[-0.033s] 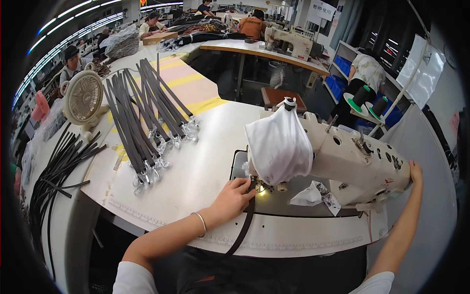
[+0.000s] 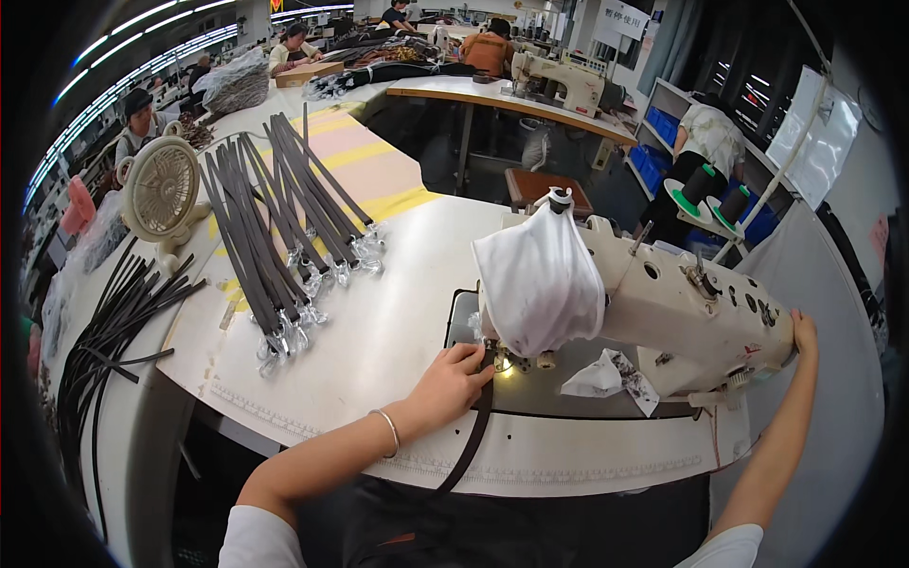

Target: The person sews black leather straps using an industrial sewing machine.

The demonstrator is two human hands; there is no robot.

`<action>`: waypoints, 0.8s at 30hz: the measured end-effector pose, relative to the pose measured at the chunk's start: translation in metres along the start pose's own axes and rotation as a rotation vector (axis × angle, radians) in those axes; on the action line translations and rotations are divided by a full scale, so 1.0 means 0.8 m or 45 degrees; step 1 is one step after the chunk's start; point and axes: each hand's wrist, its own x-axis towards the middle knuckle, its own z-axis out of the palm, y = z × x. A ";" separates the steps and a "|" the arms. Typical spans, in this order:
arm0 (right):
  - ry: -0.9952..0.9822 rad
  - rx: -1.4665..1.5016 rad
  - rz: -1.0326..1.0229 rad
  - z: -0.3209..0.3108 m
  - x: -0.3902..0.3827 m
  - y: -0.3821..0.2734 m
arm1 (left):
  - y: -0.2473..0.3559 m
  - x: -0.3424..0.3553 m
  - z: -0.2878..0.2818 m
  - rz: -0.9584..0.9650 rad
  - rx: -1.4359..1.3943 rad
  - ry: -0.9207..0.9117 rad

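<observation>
My left hand [image 2: 447, 386] rests at the needle area of a cream sewing machine [image 2: 677, 289], its fingers pressed on a dark strap [image 2: 473, 443]. From there the strap hangs toward me over the table's front edge. A small lamp lights the spot beside my fingertips, which partly hide the strap's far end. With my right arm stretched out, my right hand [image 2: 805, 331] grips the handwheel at the machine's right end; the wheel is mostly covered. White cloth [image 2: 540, 275] drapes over the machine's head. On the bed lies a crumpled, dark-stained white scrap [image 2: 611, 379].
Dark straps with clear-wrapped ends [image 2: 265, 237] lie left of the machine. A beige fan [image 2: 163, 189] stands beyond loose black strips [image 2: 104, 346] at far left. Two dark thread cones [image 2: 699, 185] stand behind the machine. Several people work farther back; one bends by blue bins [image 2: 653, 166].
</observation>
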 end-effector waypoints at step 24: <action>0.635 1.211 0.302 0.118 -0.141 -0.006 | 0.004 0.000 -0.004 -0.030 0.011 -0.026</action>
